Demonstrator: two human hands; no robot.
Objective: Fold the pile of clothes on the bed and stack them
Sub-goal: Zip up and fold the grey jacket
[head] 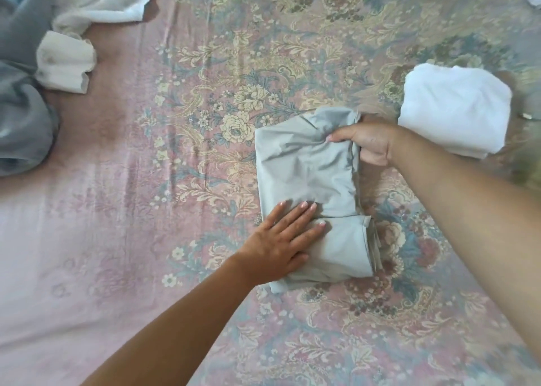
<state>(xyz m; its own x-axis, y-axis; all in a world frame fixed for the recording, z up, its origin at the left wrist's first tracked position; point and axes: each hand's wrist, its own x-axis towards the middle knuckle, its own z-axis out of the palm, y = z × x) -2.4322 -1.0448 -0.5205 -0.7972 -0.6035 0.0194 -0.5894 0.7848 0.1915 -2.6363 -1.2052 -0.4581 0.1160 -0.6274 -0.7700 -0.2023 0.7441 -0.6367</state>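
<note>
- Grey garment (310,186) lies folded on the floral bedspread (205,93), right of centre; its long axis runs near to far, tilted slightly, with stacked fold edges showing at its near right corner.
- Left hand (281,239) rests flat on the near part, fingers straight and spread, pressing the cloth down.
- Right hand (371,142) pinches the far right edge, thumb on top, fingers curled under the fabric.
- Folded white garment (456,107) sits just beside the right hand, to the right and a little farther; right hand is the nearer one to it.
- Judgement: the fold looks nearly done; the next move is probably a lift rightward onto the white piece.
- Unfolded pile (35,63), grey and white, lies at far left, well apart.
</note>
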